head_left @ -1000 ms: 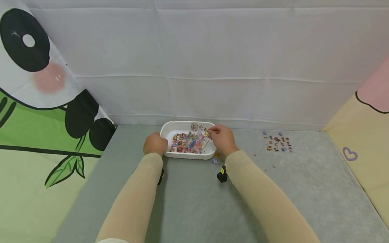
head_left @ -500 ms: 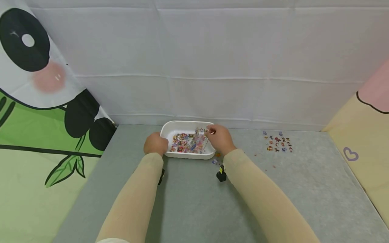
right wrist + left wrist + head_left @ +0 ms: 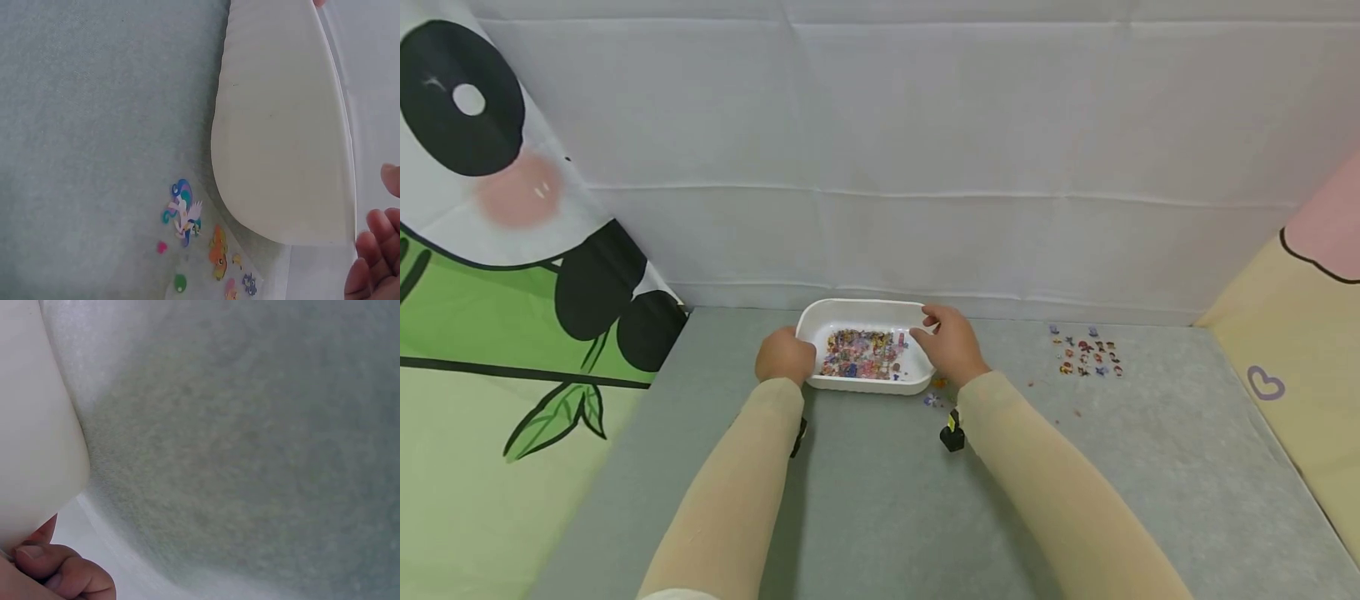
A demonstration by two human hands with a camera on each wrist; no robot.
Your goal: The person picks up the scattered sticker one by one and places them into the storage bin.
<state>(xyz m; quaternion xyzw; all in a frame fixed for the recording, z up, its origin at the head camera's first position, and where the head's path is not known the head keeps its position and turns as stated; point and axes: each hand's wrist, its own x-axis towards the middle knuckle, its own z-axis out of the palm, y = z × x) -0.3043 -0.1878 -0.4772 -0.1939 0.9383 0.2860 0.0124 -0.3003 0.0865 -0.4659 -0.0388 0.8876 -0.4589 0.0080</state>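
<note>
On the tabletop [image 3: 865, 500], the left hand [image 3: 785, 357] grips the tray [image 3: 865, 386] of stickers [image 3: 861, 353]; the right hand [image 3: 953, 343], fingers parted, hovers by its other end.

On the tray [image 3: 859, 386], smooth plastic by the look of it, softly satin along the outer wall. Over the tabletop covering [image 3: 865, 517], a matt, faintly rough, felt-like surface. Just near and right of the tray, thin, clear, smooth plastic film for the printed sheet [image 3: 201, 265]. At the far side, matt, creased cloth in the backdrop [image 3: 925, 108]. On the near sleeves [image 3: 726, 492], soft matt cloth. For the small pile [image 3: 861, 354], finish too small to tell.
</note>
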